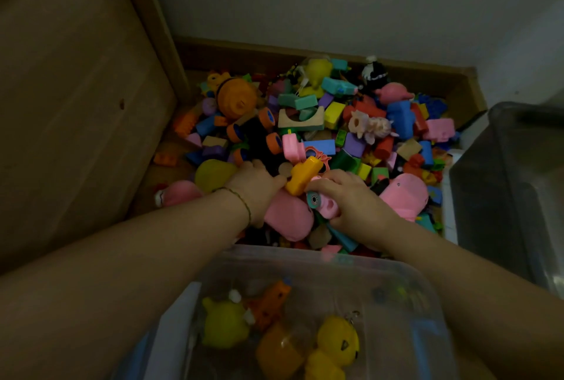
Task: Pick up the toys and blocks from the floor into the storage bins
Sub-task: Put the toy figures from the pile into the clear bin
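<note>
The yellow toy (305,173) lies between both hands, long side pointing to 1 o'clock. The right hand (354,199), at its 5 o'clock, curls fingers round the pink car (325,204); I cannot see the fingers of the left hand (254,185)

Toy pile (320,135) behind bin (305,260); toys in bin.

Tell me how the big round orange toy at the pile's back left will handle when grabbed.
The orange toy looks like hollow moulded plastic, so probably light for its bulk. Its round body rests on loose blocks, so a push likely rolls it.
</note>
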